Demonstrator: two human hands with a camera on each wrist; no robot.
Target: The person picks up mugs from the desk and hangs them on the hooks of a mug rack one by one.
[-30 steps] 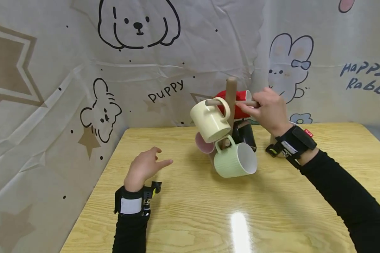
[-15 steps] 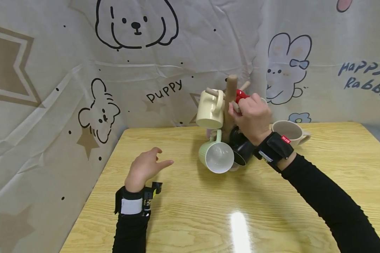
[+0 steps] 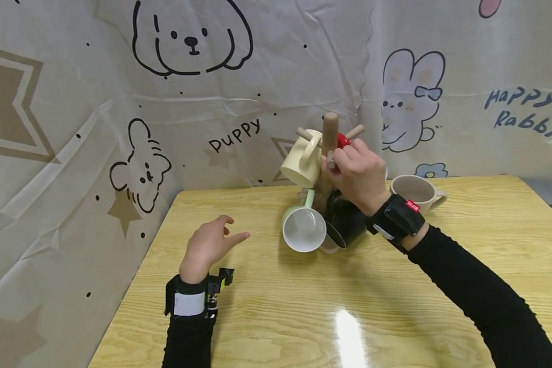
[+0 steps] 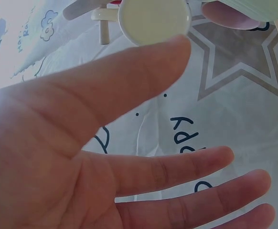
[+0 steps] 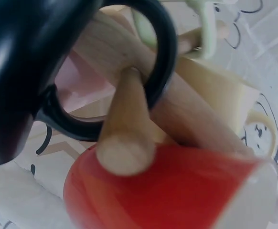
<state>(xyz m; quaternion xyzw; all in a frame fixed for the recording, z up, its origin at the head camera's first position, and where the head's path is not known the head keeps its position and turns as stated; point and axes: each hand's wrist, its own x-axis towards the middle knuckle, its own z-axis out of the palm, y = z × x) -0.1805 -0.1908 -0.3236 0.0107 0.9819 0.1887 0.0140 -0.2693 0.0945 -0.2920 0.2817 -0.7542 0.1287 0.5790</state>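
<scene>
A wooden mug tree (image 3: 330, 134) stands toward the back of the table, mugs hanging from its pegs. My right hand (image 3: 360, 171) grips one upper peg, its end showing past the fingers. Left of the post hang a cream mug (image 3: 298, 164) and, lower, a light green mug (image 3: 305, 229) with its mouth toward me. A black mug (image 3: 349, 227) hangs below my right hand, and a red mug (image 5: 163, 186) is mostly hidden behind that hand in the head view. Pink mug (image 5: 81, 81) shows partly. My left hand (image 3: 210, 245) holds nothing, thumb and fingers apart, left of the tree.
A beige mug (image 3: 413, 190) stands upright on the wooden table (image 3: 267, 317), right of the tree. Behind the table hangs a printed cloth (image 3: 221, 82) with cartoon animals. The table's left edge runs beside my left arm.
The mug tree has turned, swinging the green mug leftward with its mouth to the front. My right hand moved left and nearer with the peg, uncovering the beige mug. My left hand stayed put.
</scene>
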